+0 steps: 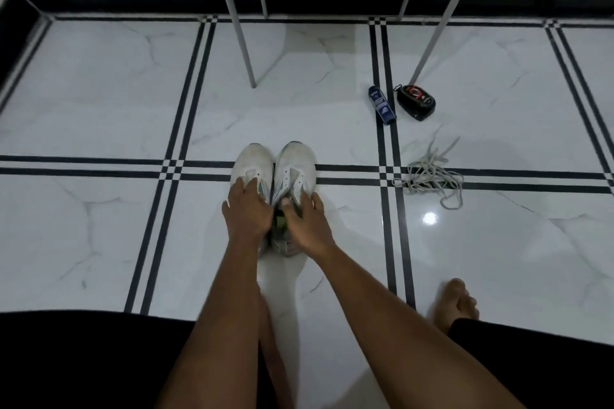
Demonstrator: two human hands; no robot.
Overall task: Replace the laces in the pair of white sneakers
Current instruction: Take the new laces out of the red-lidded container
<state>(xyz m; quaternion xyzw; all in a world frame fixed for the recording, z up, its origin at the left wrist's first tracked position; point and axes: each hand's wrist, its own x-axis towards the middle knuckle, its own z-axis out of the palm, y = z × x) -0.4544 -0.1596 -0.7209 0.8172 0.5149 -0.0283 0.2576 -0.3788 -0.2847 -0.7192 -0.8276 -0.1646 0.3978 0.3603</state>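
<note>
Two white sneakers stand side by side on the tiled floor, toes pointing away from me, with no laces in their eyelets. My left hand lies over the top of the left sneaker, fingers curled on its tongue area. My right hand grips the collar of the right sneaker, thumb inside the opening. A loose pile of whitish laces lies on the floor to the right of the shoes, apart from both hands.
A blue tube and a black shoe-polish case lie beyond the laces. A grey metal rack stands on thin legs behind them. My bare foot rests at lower right. A black skirting runs along the wall.
</note>
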